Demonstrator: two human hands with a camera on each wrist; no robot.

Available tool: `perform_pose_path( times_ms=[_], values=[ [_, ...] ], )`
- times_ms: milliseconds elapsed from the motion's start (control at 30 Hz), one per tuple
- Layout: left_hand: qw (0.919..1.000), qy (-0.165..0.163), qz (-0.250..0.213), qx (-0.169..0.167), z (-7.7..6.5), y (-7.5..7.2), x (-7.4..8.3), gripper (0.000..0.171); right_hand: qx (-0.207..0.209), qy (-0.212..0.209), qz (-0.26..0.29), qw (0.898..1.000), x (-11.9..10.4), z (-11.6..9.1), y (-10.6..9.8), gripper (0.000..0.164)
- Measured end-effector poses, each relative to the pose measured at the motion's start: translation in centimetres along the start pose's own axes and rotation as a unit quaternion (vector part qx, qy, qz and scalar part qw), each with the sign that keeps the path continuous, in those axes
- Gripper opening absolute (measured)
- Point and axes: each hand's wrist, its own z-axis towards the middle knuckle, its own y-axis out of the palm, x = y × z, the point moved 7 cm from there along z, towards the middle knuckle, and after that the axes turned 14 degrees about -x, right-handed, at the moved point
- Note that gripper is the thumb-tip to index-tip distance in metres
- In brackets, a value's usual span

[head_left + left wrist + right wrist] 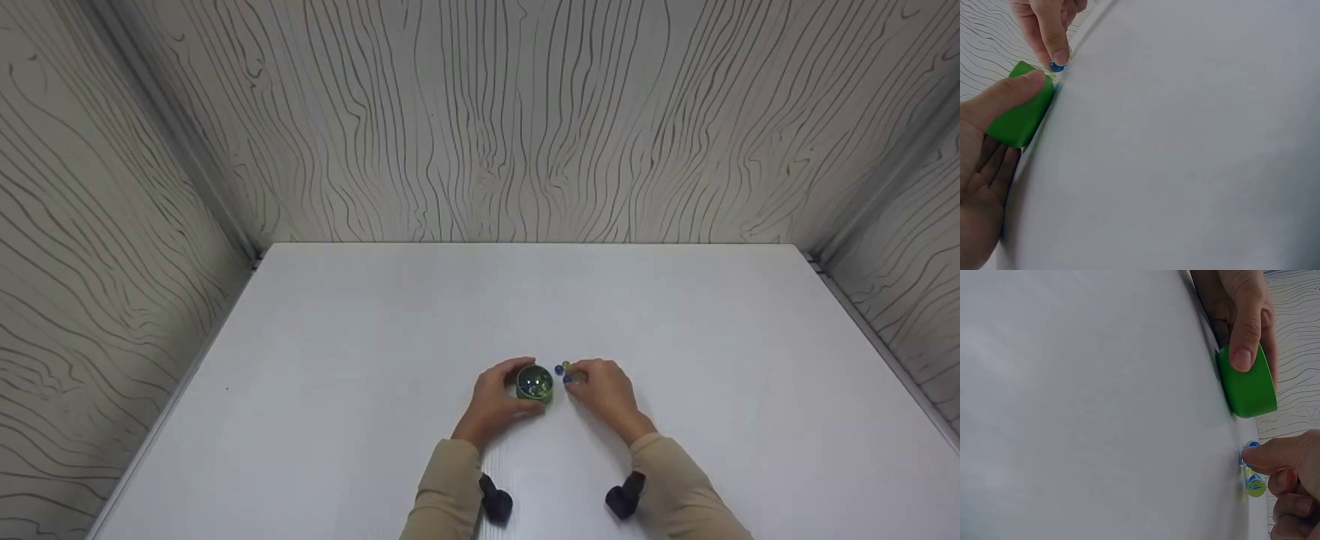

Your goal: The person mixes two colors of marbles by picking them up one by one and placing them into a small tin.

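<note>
My left hand (495, 397) grips a small green cup (1249, 391) by its sides, thumb on the near side. In the head view, shiny dark and greenish marbles (534, 382) show inside the cup. Just to the right, my right hand (606, 390) is low at the table and pinches a blue marble (1057, 67) between thumb and index finger. A second blue marble (559, 370) and a yellowish one (567, 365) lie close by the fingertips. In the right wrist view a yellow-green and blue marble (1256, 485) sits beneath the index finger.
The white table (360, 322) reaches to a back wall (480, 120) with a wood-grain pattern. Similar panels stand at both sides. A dark wrist device (496, 501) hangs at the left sleeve, another (625, 496) at the right.
</note>
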Motion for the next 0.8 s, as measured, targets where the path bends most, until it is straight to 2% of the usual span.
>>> perform_pose_path(
  times_ms=[333, 800],
  values=[
    [0.9999, -0.002, -0.012, -0.002, -0.03, 0.13, 0.03, 0.069, 0.014, -0.015, 0.006, 1.0, 0.04, -0.02, -0.11, 0.018],
    [0.9998, 0.005, -0.019, -0.007, 0.04, 0.08, -0.1, 0.067, -0.003, -0.003, 0.016, 1.0, 0.17, -0.14, 0.1, 0.018]
  ],
)
